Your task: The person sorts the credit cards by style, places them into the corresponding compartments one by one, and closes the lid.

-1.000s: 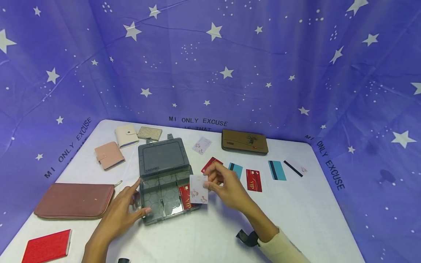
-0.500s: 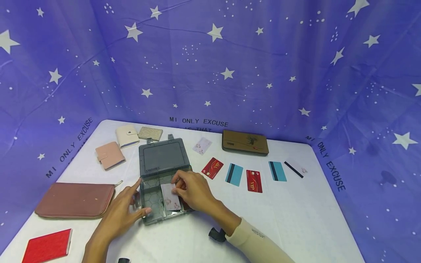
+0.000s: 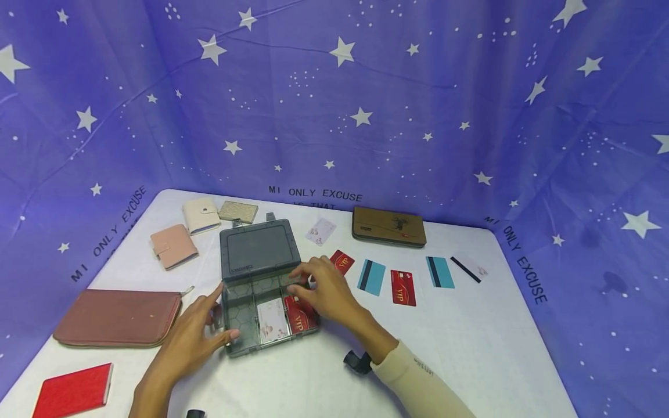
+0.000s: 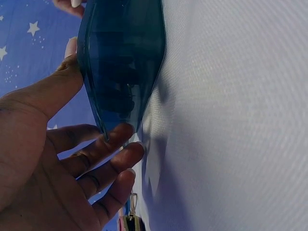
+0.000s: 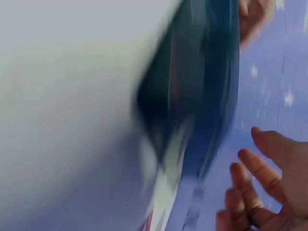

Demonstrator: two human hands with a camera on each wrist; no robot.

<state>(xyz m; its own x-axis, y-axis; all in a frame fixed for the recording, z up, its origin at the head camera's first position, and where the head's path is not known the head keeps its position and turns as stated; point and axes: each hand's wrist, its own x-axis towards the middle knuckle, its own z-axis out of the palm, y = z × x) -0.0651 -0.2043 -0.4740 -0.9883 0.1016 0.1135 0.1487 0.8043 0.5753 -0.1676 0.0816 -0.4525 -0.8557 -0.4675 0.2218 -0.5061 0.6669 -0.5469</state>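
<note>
A grey translucent compartment box lies on the table with its lid folded back. My left hand holds its left side, thumb over the rim and fingertips at the corner, as the left wrist view shows on the box wall. In the middle compartment is a white card with pink flowers. A red VIP card lies in the right one. My right hand hovers over the box's right edge, fingers loosely bent and holding nothing; the right wrist view is blurred.
Right of the box are red VIP cards, blue striped cards and white cards. A brown wallet stands behind them. On the left lie a long brown wallet, a pink wallet, a cream wallet and a red booklet.
My right hand carried the flowered card left into the middle compartment, let it go, and drew back to the right. My left hand has stayed at the box.
</note>
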